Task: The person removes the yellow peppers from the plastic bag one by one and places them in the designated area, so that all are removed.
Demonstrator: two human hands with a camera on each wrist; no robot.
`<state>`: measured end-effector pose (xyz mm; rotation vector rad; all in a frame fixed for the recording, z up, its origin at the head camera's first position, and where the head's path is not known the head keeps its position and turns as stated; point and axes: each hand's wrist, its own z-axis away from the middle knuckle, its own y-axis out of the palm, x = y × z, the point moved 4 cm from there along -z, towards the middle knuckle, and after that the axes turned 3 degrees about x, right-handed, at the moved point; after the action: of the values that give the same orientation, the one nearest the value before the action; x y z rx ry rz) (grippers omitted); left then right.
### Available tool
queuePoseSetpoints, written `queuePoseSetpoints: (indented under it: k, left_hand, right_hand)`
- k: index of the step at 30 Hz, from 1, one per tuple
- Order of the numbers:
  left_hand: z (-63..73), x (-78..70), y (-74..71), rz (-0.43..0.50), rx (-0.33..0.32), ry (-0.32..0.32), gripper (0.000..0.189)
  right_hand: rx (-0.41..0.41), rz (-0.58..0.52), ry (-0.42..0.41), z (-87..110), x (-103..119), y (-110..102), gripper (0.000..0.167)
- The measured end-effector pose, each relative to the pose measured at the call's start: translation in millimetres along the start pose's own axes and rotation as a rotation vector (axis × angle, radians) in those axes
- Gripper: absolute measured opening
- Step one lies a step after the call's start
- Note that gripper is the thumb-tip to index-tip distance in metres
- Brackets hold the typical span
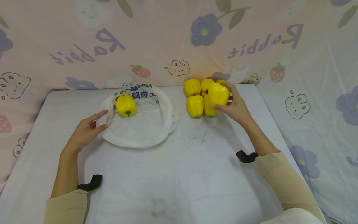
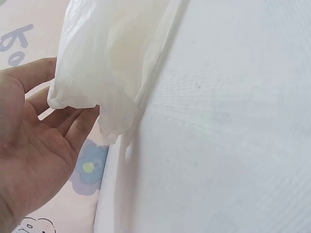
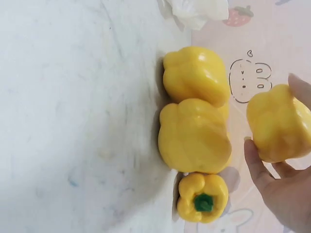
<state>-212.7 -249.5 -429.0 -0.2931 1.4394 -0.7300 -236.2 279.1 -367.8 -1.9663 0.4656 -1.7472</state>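
Note:
My left hand [image 1: 84, 132] holds the left rim of a white plastic bag [image 1: 139, 143] between thumb and fingers. The bag stands with its mouth spread wide, and one yellow bell pepper [image 1: 126, 105] lies inside, green stem towards me. In the left wrist view, the fingers of the left hand [image 2: 36, 145] are behind the bag's thin film [image 2: 97, 58]. My right hand [image 1: 237, 107] grips another yellow bell pepper [image 1: 219, 94] between thumb and fingers. The right wrist view shows this pepper [image 3: 278, 124] raised clear of the group of peppers [image 3: 194, 138].
Several yellow bell peppers [image 1: 195, 105] sit close together at the back of the white table [image 1: 179, 180], right of the bag. A printed cloth [image 1: 156, 37] hangs behind the table's back edge. Black devices [image 1: 246, 156] are worn at both wrists.

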Motion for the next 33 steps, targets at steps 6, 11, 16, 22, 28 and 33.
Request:
queuePoseSetpoints:
  k: [6,11,16,22,28,33]
  left_hand:
    - [-0.6,1.5,0.6,0.003,-0.007,-0.001,0.061]
    - [-1.2,3.2,1.5,0.005,0.002,-0.014,0.062]
    - [-1.1,4.6,2.2,0.018,0.003,-0.008,0.062]
    - [-0.1,6.3,2.9,0.034,-0.003,0.010,0.062]
    - [-0.5,6.4,3.0,0.035,-0.007,0.015,0.062]
    - [-0.4,5.8,2.9,0.035,0.005,0.009,0.061]
  right_hand:
    - [-0.016,0.004,-0.002,1.6,-10.3,-5.5,0.086]
    - [-0.041,0.024,-0.003,3.6,-18.3,-11.6,0.084]
    - [-0.059,0.050,0.019,5.6,-26.8,-17.6,0.085]
    - [-0.050,0.058,0.058,6.5,-35.6,-21.6,0.091]
    - [-0.051,0.064,0.090,10.2,-48.8,-24.6,0.090]
    - [-0.049,0.094,0.123,13.8,-56.5,-26.7,0.089]
